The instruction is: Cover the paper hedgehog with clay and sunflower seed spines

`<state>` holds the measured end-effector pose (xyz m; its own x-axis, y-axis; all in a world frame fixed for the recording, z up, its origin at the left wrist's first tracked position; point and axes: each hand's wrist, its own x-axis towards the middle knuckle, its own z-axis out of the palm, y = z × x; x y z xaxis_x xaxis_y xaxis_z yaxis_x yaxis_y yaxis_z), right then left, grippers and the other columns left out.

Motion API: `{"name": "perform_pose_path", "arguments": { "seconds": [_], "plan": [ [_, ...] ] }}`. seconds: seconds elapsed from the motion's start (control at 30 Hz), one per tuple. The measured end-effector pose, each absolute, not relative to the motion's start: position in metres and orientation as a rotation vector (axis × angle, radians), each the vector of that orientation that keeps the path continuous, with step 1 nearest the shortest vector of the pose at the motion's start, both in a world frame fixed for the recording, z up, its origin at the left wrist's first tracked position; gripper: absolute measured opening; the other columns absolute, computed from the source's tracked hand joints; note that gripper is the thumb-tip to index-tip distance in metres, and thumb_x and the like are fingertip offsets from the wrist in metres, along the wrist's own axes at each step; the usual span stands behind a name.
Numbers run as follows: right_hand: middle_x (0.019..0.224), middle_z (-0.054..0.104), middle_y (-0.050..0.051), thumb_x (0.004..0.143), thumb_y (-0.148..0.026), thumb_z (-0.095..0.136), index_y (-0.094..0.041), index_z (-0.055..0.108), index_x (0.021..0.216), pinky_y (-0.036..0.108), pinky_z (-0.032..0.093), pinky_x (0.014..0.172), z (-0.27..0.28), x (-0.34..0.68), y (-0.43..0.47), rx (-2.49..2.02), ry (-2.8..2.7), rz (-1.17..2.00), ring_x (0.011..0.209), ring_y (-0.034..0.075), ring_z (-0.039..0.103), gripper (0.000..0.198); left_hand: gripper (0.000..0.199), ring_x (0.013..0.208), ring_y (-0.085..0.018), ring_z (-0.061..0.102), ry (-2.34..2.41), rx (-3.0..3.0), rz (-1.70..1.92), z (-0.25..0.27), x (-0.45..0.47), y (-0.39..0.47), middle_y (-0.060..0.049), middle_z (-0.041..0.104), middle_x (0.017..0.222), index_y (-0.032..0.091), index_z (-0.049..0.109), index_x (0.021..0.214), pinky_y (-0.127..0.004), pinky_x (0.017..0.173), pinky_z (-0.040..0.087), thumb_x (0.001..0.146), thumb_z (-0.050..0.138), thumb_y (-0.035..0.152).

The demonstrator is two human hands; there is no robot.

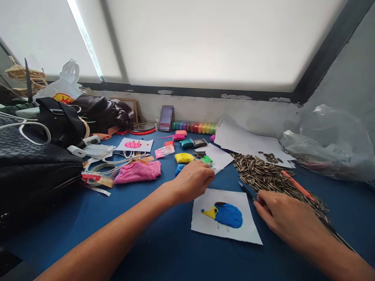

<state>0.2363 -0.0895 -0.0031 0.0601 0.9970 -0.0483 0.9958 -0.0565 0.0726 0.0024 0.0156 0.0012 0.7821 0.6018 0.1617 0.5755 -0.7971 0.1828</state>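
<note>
Head view, near side: a white paper sheet [202,226] lies right of centre, bearing a blue and yellow clay animal [230,216]. Right of it, the right hand [285,212] is curled, thumb and fingers beside a slim dark pointed tool [247,191]; whether it pinches this, I cannot tell. Just beyond the sheet, the left hand [195,180] is bent loosely closed, fingertips hidden, contents unclear. Farther right spread striped sunflower seeds [258,171]; left of them, a soft yellow packet [184,157].

Sheet [202,229] is matt paper, its clay [230,216] smooth, dull; towel [137,172] rough, fluffy cloth; bag [336,150] glossy, crinkled clear plastic; table [164,242] smooth, matt.
</note>
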Motion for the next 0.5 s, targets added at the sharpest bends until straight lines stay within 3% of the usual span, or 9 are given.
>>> {"name": "perform_pose_path", "arguments": {
  "seconds": [0.23, 0.37, 0.5],
  "plan": [
    [0.063, 0.069, 0.004, 0.091, -0.038, 0.042, -0.024, 0.064, 0.068, 0.030, 0.038, 0.047, 0.000, 0.248, -0.087, 2.237, 2.289, 0.005, 0.055, 0.021, 0.064, 0.035, 0.014, 0.087, -0.017, 0.060, 0.862, 2.603, 0.248, -0.005, 0.002, 0.013, -0.006, 0.067, 0.096, 0.016, 0.070, 0.087, -0.026, 0.075, 0.045, 0.085, 0.057, 0.011],
    [0.084, 0.074, 0.006, 0.089, -0.035, 0.045, -0.025, 0.070, 0.081, 0.033, 0.045, 0.056, 0.002, 0.260, -0.078, 2.314, 2.390, 0.160, 0.074, 0.024, 0.068, 0.028, 0.016, 0.086, -0.017, 0.062, 0.878, 2.561, 0.246, -0.005, 0.004, 0.015, -0.006, 0.069, 0.094, 0.016, 0.070, 0.086, -0.025, 0.073, 0.046, 0.082, 0.056, 0.008],
    [0.086, 0.072, 0.008, 0.090, -0.034, 0.046, -0.022, 0.071, 0.085, 0.036, 0.048, 0.066, 0.002, 0.267, -0.068, 2.322, 2.405, 0.246, 0.085, 0.026, 0.067, 0.028, 0.017, 0.085, -0.017, 0.062, 0.882, 2.537, 0.246, -0.004, 0.006, 0.015, -0.006, 0.070, 0.094, 0.015, 0.071, 0.086, -0.025, 0.071, 0.046, 0.082, 0.057, 0.007]
  ]
}}
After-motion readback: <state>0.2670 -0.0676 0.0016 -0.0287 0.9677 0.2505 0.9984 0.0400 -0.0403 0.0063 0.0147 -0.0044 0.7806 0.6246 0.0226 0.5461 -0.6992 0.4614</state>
